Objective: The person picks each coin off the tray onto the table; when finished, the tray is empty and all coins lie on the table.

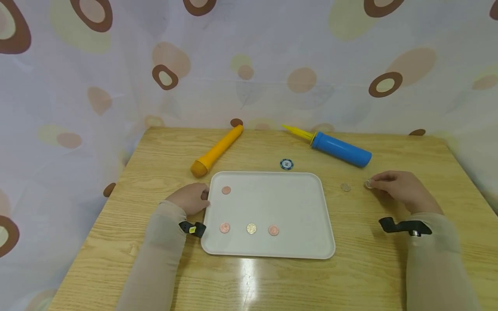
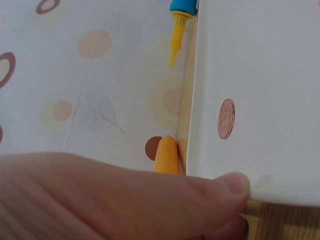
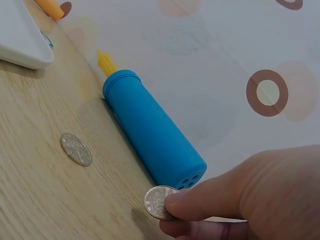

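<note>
In the head view, my right hand (image 1: 406,190) pinches a silver coin (image 3: 159,202) between thumb and fingers, a little above the table. A second silver coin (image 1: 346,187) lies flat on the wood to its left. My left hand (image 1: 189,198) grips the left rim of the white tray (image 1: 288,203); its thumb lies on the rim in the left wrist view, and the other fingers are mostly hidden. On the tray are a copper coin (image 1: 226,190) at the upper left, and lower down a copper coin (image 1: 225,227), a gold-coloured coin (image 1: 251,228) and another copper coin (image 1: 274,230) in a row.
Behind the tray lies a blue poker chip (image 1: 286,164). An orange microphone-shaped stick (image 1: 218,151) rests at the back left, and a blue hand pump (image 1: 342,150) with a yellow nozzle at the back right. A patterned curtain (image 1: 272,65) hangs along the table's far edge.
</note>
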`<action>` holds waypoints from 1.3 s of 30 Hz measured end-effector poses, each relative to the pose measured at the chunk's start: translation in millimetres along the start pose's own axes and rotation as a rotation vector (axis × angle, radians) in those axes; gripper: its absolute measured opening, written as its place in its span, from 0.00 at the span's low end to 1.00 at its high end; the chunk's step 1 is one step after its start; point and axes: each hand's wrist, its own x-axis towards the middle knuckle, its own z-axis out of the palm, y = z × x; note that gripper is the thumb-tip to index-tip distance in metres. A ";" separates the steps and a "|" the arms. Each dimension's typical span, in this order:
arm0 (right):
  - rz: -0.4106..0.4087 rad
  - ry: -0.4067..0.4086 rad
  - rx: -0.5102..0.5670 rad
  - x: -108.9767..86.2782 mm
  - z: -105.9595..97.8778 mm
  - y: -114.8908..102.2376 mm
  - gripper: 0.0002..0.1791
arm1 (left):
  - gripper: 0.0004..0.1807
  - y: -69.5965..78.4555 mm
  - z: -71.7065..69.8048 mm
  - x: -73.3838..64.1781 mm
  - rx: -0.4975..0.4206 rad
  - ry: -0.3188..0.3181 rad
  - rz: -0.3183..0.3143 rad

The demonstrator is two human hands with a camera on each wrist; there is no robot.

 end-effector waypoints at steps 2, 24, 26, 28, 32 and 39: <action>0.008 0.003 -0.002 -0.9 0.3 -0.3 0.40 | 0.14 -0.2 0.0 0.4 0.002 -0.001 -0.004; 0.019 0.051 -0.145 -5.7 6.8 -4.8 0.35 | 0.12 2.2 -1.0 -1.0 0.004 -0.008 -0.029; 0.021 0.054 -0.153 -5.3 6.8 -4.2 0.35 | 0.12 2.3 -0.4 -0.7 0.006 -0.006 -0.029; 0.023 0.055 -0.158 -5.1 6.8 -3.4 0.36 | 0.13 2.4 0.2 -0.4 0.007 -0.006 -0.027; 0.018 0.057 -0.153 -5.0 6.7 -2.4 0.36 | 0.12 2.0 1.2 0.1 0.006 -0.008 -0.024; 0.003 0.075 -0.141 -3.8 7.7 -2.6 0.33 | 0.09 1.2 1.1 1.6 0.016 -0.001 -0.027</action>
